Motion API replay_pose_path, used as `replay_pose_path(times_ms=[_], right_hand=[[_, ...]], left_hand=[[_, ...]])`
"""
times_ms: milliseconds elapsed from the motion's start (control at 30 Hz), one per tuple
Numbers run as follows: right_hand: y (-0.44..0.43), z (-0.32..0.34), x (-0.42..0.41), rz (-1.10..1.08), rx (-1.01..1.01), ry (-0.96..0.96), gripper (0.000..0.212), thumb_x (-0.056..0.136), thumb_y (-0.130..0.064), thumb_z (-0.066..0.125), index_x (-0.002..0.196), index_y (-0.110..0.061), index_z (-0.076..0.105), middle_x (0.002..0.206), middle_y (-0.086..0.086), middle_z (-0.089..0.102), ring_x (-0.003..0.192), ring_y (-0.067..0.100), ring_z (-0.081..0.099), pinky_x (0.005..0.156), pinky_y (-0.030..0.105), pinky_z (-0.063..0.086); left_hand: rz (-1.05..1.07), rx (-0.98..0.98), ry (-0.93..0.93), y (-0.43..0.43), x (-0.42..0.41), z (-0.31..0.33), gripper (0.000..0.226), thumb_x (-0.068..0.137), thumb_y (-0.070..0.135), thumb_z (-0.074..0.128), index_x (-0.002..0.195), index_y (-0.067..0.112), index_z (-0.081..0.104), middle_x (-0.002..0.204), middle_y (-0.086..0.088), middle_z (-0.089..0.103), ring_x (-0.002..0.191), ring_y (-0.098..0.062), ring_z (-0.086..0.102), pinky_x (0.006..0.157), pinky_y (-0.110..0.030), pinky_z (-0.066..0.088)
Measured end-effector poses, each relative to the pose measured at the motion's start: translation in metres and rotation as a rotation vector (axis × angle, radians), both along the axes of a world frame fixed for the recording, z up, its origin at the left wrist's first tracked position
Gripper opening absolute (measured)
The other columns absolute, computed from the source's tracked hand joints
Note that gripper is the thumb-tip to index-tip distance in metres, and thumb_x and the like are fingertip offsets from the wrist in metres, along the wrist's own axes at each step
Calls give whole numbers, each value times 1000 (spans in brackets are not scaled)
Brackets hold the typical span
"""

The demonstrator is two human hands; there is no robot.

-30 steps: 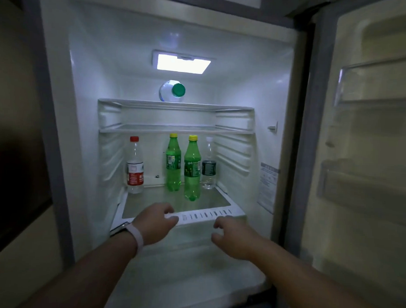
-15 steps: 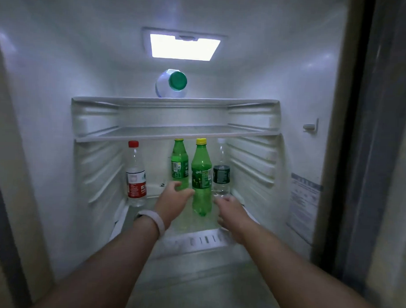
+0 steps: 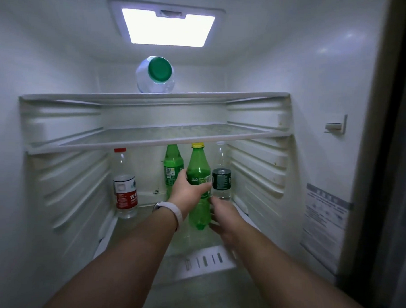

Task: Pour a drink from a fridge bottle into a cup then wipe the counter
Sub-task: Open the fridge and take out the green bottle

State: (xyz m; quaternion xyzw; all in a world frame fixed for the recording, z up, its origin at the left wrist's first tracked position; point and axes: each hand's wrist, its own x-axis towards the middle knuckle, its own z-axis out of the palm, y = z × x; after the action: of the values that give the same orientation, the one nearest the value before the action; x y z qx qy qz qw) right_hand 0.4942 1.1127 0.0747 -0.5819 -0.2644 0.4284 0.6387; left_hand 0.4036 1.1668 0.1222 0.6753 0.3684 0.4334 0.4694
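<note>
Both hands are at the green bottle point(image 3: 197, 164): my left hand point(image 3: 188, 192) curls round its label to lift it; of my right hand point(image 3: 225, 215), blurred, I cannot tell the grip.

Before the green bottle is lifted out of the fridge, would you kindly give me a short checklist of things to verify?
1. Left hand wrapped round the front green bottle: ok.
2. Yellow cap on the bottle: ok.
3. Room between cap and the glass shelf above: cannot tell.
4. Right hand holding the bottle low down: cannot tell, blurred.
5. Dark-label bottle safely away: not ok, it stands close beside and might get knocked.
</note>
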Motion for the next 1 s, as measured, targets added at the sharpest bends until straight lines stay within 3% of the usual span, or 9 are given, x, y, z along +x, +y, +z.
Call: replay_pose_path(times_ms=[233, 333, 500, 700, 833, 1000], right_hand=[[-5, -5, 0, 43, 72, 99, 27, 96, -31, 51, 112, -17, 67, 106, 5, 74, 102, 20, 67, 84, 35, 51], [-13, -5, -5, 33, 86, 120, 26, 97, -32, 51, 110, -17, 67, 104, 5, 73, 98, 19, 67, 74, 32, 50], [-31, -6, -14, 96, 69, 123, 30, 94, -37, 53, 106, -15, 69, 105, 8, 74, 105, 25, 66, 103, 44, 47], [-71, 3, -32, 168, 47, 154, 27, 94, -31, 54, 108, -12, 66, 107, 11, 71, 105, 28, 65, 96, 39, 51], [-101, 4, -47, 161, 35, 126, 27, 95, -35, 52, 105, -13, 65, 98, 9, 69, 93, 24, 64, 80, 34, 53], [-149, 0, -70, 183, 43, 117, 32, 94, -31, 49, 109, -10, 67, 103, 11, 71, 99, 28, 66, 91, 39, 54]], left_hand=[[8, 53, -122, -7, -7, -9, 57, 70, 19, 86, 118, 23, 56, 102, 4, 72, 91, -15, 71, 84, -44, 60], [13, 81, -169, -16, -13, -15, 53, 67, 13, 86, 111, 26, 59, 98, 2, 74, 87, -14, 72, 84, -45, 60], [43, 139, -215, -38, -30, -24, 53, 65, 18, 88, 109, 29, 60, 95, 5, 74, 86, -12, 72, 82, -44, 60], [62, 163, -230, -75, -55, -24, 49, 66, 19, 88, 107, 28, 62, 97, 5, 74, 89, -13, 71, 84, -46, 59], [30, 123, -257, -109, -72, -15, 46, 69, 13, 87, 104, 28, 61, 96, 6, 73, 90, -13, 71, 83, -40, 59], [-36, 150, -262, -157, -100, -7, 46, 72, 12, 84, 111, 24, 62, 97, 4, 73, 86, -11, 71, 71, -27, 58]])
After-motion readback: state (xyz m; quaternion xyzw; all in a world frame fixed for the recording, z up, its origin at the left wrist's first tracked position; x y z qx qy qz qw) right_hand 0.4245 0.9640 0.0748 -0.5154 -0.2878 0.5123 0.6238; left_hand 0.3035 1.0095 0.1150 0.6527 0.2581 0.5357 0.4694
